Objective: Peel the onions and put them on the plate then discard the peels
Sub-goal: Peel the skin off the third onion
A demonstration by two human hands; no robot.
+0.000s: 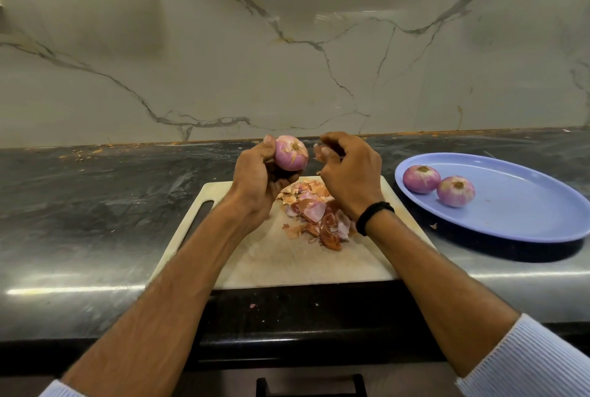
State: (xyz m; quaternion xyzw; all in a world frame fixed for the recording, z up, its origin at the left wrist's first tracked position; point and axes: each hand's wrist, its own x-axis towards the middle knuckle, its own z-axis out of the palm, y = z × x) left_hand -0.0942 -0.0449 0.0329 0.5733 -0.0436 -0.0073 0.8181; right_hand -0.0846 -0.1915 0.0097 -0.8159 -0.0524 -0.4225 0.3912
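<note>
My left hand (255,173) grips a pink-purple onion (291,153) above the far edge of the pale cutting board (287,262). Just to its right, my right hand (351,170) has its fingers curled and pinches a small piece of peel (319,151) beside the onion. A heap of orange and pink peels (314,214) lies on the board under my hands. Two peeled onions (421,178) (455,191) sit side by side on the left part of the blue oval plate (526,205) at the right.
The board lies on a dark stone counter (95,205) backed by a marble wall (287,45). Small peel scraps are scattered along the counter's back edge, and one lies near the plate (433,226). A dark handle (311,385) shows below the counter front.
</note>
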